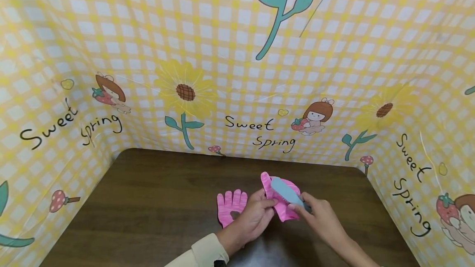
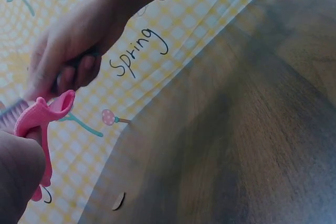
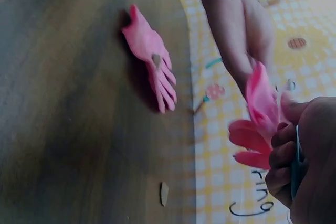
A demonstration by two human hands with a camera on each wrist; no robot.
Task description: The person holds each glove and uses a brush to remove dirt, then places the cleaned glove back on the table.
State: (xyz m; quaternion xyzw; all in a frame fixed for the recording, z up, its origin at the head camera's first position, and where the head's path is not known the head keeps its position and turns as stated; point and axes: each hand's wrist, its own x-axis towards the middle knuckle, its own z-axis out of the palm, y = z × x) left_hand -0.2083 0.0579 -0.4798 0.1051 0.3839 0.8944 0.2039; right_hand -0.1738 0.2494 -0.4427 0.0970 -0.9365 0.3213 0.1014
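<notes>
Nearest, a cream sleeve [image 1: 210, 250] leads to the left hand [image 1: 256, 216], its fingers pinching a pink glove [image 1: 284, 212] above the dark wooden tabletop [image 1: 156, 205]; the right hand [image 1: 318, 213] grips a blue brush [image 1: 285, 192] against it. Another glove [image 1: 227, 208], also pink, lies flat at left.

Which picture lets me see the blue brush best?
The head view: there the blue brush shows most fully, its back in plain sight against the held pink glove. The left wrist view catches only bristles and some dark handle; the right wrist view, just a sliver inside the right hand.
</notes>
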